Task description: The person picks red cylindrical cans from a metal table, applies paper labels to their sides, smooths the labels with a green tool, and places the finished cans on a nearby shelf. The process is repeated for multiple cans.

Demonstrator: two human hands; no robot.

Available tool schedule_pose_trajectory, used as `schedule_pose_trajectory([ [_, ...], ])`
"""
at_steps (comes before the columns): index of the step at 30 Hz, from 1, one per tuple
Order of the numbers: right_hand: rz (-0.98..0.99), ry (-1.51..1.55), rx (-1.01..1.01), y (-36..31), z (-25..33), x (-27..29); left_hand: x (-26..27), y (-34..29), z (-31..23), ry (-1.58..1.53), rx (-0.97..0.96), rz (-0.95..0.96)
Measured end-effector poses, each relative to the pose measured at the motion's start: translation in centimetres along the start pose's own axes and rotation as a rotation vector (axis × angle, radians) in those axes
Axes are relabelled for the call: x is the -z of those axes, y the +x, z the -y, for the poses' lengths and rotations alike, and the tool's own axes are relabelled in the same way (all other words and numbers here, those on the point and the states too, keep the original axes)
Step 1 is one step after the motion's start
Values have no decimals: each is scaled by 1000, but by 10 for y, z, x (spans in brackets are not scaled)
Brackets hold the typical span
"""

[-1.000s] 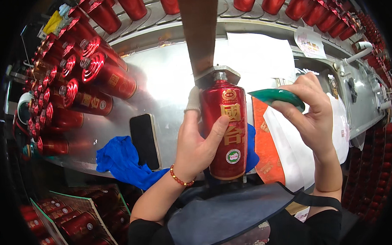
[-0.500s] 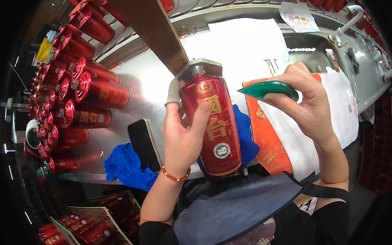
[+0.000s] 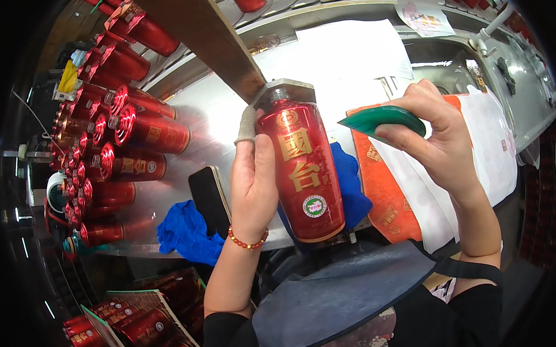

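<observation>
A red glass bottle [image 3: 307,172] with gold characters and a round green-and-white sticker lies tilted, its capless neck against a metal bracket [image 3: 290,84]. My left hand [image 3: 252,186] holds the bottle's left side, thumb along its edge. A beige cloth cot [image 3: 245,124] covers one finger, at the bottle's shoulder; other fingers are hidden. My right hand [image 3: 439,140] pinches a flat green scraper [image 3: 380,119] between thumb and fingers, apart from the bottle on its right. Blue cloth [image 3: 351,186] shows beside and partly under the bottle.
Several red bottles [image 3: 154,132] crowd the left side. A phone [image 3: 209,197] lies beside a crumpled blue cloth [image 3: 185,229]. At right are orange sheets [image 3: 376,170], white paper [image 3: 485,142] and a sink [image 3: 439,64] with a pipe. A metal bar [image 3: 206,41] slants overhead.
My left thumb has moved off the bottle's front to its left edge, uncovering the gold characters. The scraper stays in my right hand, almost unmoved. The whole view has shifted slightly.
</observation>
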State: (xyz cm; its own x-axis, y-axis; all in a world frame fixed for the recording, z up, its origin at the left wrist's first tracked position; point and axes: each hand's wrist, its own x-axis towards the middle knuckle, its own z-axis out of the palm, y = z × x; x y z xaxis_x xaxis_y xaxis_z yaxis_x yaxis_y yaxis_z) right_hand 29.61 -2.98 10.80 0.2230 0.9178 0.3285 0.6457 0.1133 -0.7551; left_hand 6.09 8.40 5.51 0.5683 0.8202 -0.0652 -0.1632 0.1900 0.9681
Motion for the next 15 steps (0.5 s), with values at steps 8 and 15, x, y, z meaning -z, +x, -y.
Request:
schedule_pose_trajectory([
  [8, 116, 168, 15, 8, 16, -21, -1, 6, 9, 119, -69, -31],
  [15, 122, 157, -84, 32, 26, -30, 3, 5, 11, 49, -36, -45],
])
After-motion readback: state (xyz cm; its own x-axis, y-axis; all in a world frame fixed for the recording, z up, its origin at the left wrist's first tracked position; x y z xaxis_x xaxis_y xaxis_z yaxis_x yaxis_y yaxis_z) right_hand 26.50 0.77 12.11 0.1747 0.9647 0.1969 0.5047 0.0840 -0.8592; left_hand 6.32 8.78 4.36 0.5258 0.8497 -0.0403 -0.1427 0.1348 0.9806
